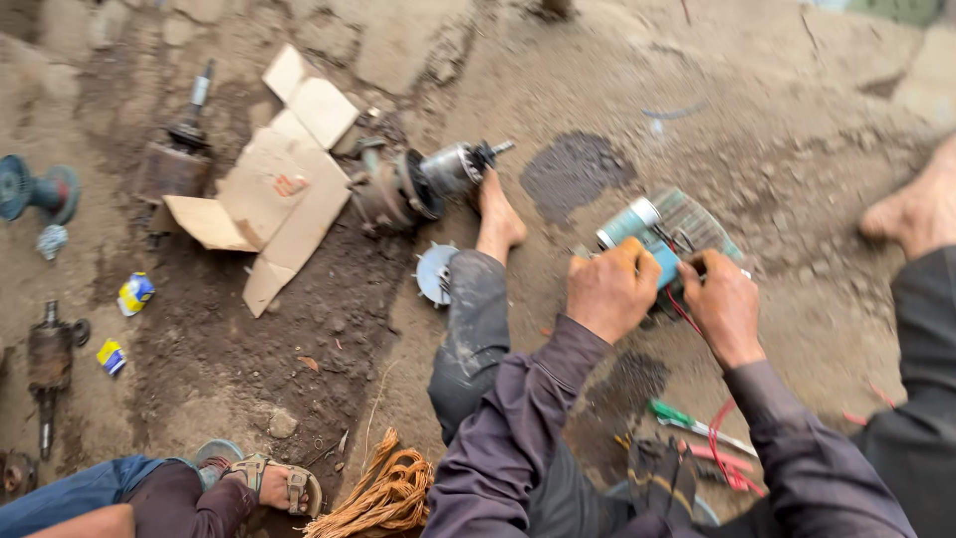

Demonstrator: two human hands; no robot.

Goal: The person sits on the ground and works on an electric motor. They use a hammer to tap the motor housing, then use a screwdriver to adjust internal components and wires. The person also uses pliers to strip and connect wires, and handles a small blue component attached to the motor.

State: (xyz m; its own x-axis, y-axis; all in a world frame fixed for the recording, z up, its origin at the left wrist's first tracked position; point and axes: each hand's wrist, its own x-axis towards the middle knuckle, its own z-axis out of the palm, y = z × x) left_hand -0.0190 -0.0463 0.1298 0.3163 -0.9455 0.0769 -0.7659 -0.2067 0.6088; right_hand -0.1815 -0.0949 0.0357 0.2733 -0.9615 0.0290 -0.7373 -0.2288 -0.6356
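Left hand [612,289] grips the teal motor [652,239]; right hand [722,304] beside it pinches, apparently, a red wire [685,311].

Both hands close on a small motor unit [662,244] lying on the dirt ground [797,149]: the left hand [612,289] over its left end, the right hand [722,304] just beside, at its near right edge. Left of the grip, beyond the person's bare foot [496,214], lies a larger motor [418,184], with flattened cardboard [274,189] further left. Nearer than the grip lies a screwdriver [697,423]; down-left, a coil of wire [383,493].
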